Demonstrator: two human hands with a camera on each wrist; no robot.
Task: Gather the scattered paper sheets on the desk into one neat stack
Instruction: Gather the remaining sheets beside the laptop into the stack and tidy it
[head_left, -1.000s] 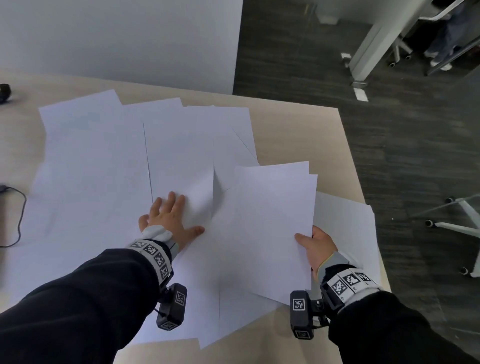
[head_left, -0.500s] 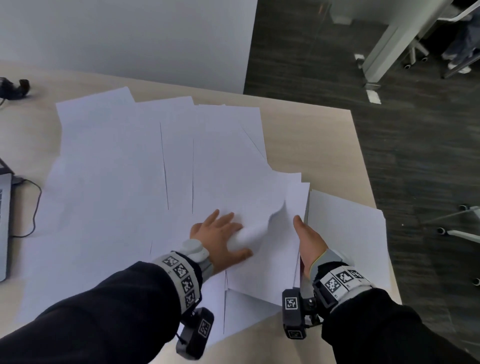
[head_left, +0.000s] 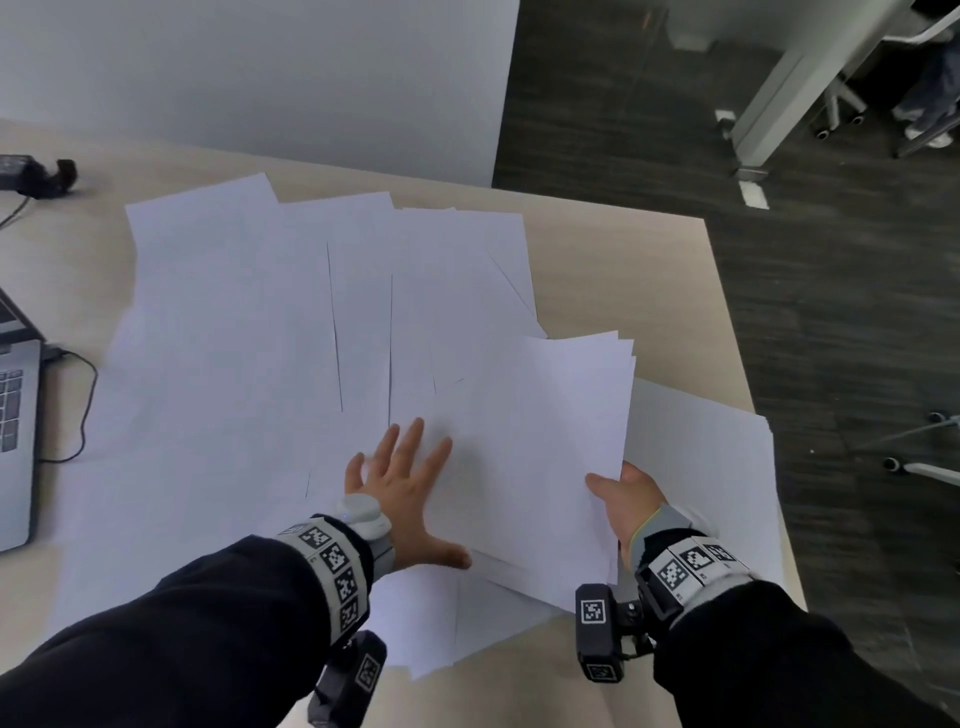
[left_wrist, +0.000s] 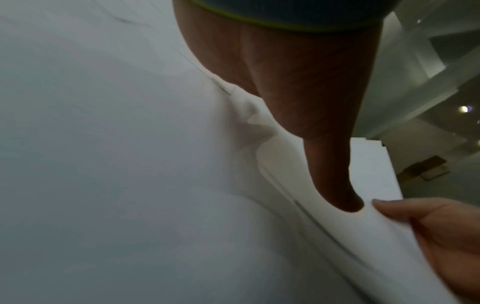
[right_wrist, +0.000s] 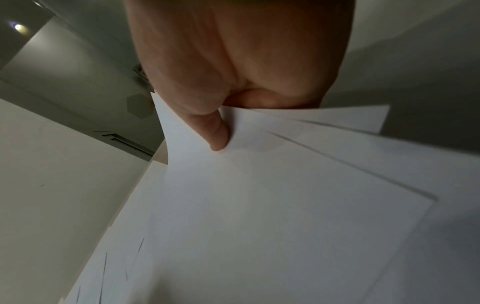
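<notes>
Several white sheets (head_left: 234, 338) lie spread and overlapping across the tan desk (head_left: 623, 270). My right hand (head_left: 621, 499) pinches a small bunch of sheets (head_left: 545, 447) at its near right edge, thumb on top, as the right wrist view shows with the thumb (right_wrist: 218, 131) pressed on the bunch (right_wrist: 259, 205). My left hand (head_left: 402, 488) lies flat with spread fingers on the paper just left of that bunch. In the left wrist view the left hand (left_wrist: 298, 82) presses the paper, and the right hand (left_wrist: 441, 236) holds the edge close by. More sheets (head_left: 701, 467) lie under my right wrist.
A laptop (head_left: 15, 415) with a black cable (head_left: 85, 405) sits at the left edge. A small black object (head_left: 47, 174) lies at the far left. The desk's right edge (head_left: 748, 405) drops to dark floor with chair bases (head_left: 924, 467). A white wall stands behind.
My left hand slid a sheet rightward onto the right hand's bunch. That sheet buckled half a second ago and now lies flat. The right hand has kept its pinch.
</notes>
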